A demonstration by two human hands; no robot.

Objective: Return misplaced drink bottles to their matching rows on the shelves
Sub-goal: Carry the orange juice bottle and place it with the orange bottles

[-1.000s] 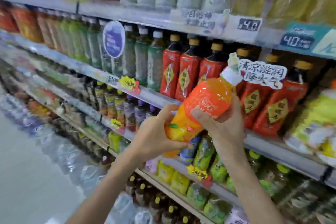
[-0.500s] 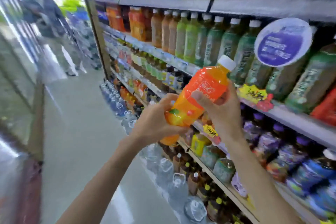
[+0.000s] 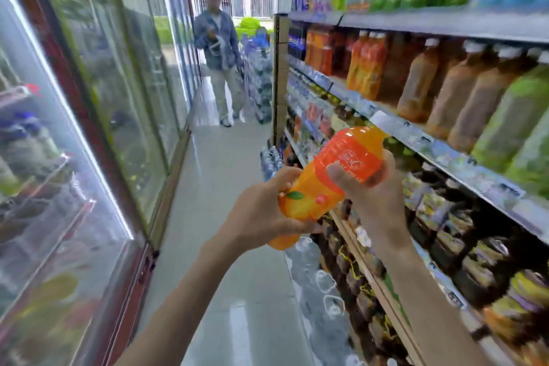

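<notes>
An orange drink bottle with an orange label is tilted in front of me, its top pointing up and right toward the shelves. My left hand wraps its lower end. My right hand grips its upper half, thumb across the label. The cap end is hidden by blur and my fingers. On the shelf to the right stand rows of orange bottles, brown tea bottles and green bottles.
Glass-door fridges line the left side of a narrow aisle. A person stands at the far end near stacked water packs. Water bottles sit on the floor under the shelves. Lower shelves hold small mixed bottles.
My view has swung left, from facing the shelves to looking down the aisle. Both hands keep the same hold on the orange bottle.
</notes>
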